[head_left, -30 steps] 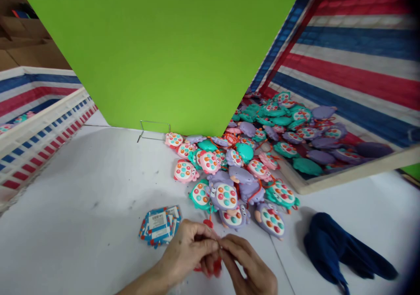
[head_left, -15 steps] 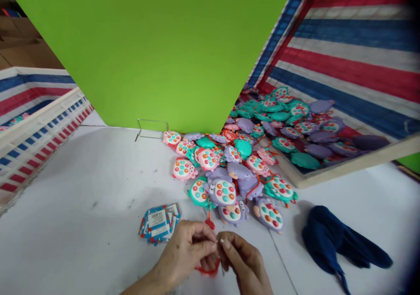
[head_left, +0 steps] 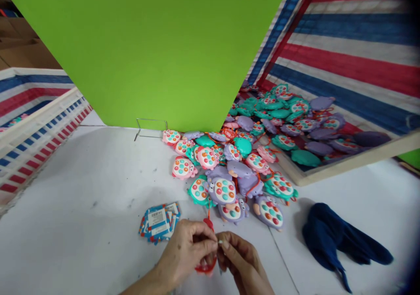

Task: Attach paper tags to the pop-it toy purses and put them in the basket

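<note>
Hands together: left hand (head_left: 185, 253) and right hand (head_left: 243, 260) clamped on red cord (head_left: 206, 266) at fingertips, grip partly hidden. Cord's long axis near upright in view, top end pointing at toy pile (head_left: 223, 190), loop hanging toward wearer. Cord just below pile. Card stack (head_left: 159, 221) near, left of cord; blue cloth (head_left: 331, 238) well right.

Tally: one left hand (head_left: 183, 253), one right hand (head_left: 241, 260), one red cord (head_left: 206, 266), one stack of tag cards (head_left: 159, 222), one navy cloth (head_left: 331, 238), one wire stand (head_left: 151, 128), one green board (head_left: 131, 45), one striped basket (head_left: 33, 115) left, one striped basket (head_left: 348, 163) right. Bubble-button toys (head_left: 223, 191): several dozen, too heaped for an exact count.
</note>
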The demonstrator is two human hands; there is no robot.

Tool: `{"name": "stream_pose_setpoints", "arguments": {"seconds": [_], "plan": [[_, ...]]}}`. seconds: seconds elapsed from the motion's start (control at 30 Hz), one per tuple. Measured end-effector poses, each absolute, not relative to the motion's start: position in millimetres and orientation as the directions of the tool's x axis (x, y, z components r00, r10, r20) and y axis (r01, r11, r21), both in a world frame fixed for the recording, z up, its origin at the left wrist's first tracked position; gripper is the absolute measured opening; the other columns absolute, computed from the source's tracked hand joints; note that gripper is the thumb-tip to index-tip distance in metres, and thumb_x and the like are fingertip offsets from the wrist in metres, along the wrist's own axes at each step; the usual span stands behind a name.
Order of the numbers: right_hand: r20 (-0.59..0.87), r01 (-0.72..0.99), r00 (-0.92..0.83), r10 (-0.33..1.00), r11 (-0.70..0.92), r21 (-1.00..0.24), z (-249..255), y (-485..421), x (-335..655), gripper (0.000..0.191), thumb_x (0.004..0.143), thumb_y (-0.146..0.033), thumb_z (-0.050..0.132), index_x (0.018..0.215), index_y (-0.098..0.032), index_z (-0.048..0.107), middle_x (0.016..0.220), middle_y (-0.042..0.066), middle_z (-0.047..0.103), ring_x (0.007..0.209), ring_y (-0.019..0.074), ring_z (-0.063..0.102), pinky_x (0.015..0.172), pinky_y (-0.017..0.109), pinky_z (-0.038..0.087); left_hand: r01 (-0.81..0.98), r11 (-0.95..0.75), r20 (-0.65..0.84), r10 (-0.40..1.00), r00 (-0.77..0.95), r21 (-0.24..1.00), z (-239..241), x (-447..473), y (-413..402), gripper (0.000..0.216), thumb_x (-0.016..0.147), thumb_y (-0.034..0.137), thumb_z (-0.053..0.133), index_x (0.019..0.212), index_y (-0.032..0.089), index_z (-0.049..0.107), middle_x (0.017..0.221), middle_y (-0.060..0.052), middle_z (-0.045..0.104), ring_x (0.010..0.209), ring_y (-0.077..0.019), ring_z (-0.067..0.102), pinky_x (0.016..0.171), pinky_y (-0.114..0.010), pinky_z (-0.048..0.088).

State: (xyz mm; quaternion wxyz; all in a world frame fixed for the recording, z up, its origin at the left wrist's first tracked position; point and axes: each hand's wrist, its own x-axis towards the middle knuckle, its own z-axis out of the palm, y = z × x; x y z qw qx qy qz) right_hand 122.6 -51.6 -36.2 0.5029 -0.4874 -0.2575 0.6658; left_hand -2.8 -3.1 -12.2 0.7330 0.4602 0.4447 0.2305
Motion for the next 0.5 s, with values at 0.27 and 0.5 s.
{"name": "stream_pose_setpoints", "arguments": {"seconds": [0.27,0.5], "plan": [[-0.421,-0.417,-0.045,0.906,-0.400,-0.816,-36.0,-53.2,124.5,0.032,0.070,-0.040,0.065,0.056,-0.013,0.056,0.048,-0.003,0.048,0.046,0.0079,0.037,0.046,0.020,0.027,0.105,0.415,-0.406,0.755,0.515,0.904,-16.7,-5.1,-5.5,0.012,0.067,0.021,0.052,0.063,0.011,0.058,0.045,0.002,0.048,0.039,-0.0077,0.044,0.042,-0.019,0.035],[-0.438,-0.364,-0.080,0.896,-0.435,-0.824,-37.4,-52.0,127.4,0.033,0.070,-0.044,0.064,0.059,-0.014,0.056,0.050,-0.003,0.048,0.047,0.0088,0.038,0.047,0.021,0.028,0.202,0.280,-0.345,0.738,0.580,0.939,-12.4,-8.0,-8.8,0.015,0.073,0.013,0.044,0.076,0.012,0.058,0.056,0.000,0.051,0.044,-0.0083,0.045,0.047,-0.019,0.038]]}}
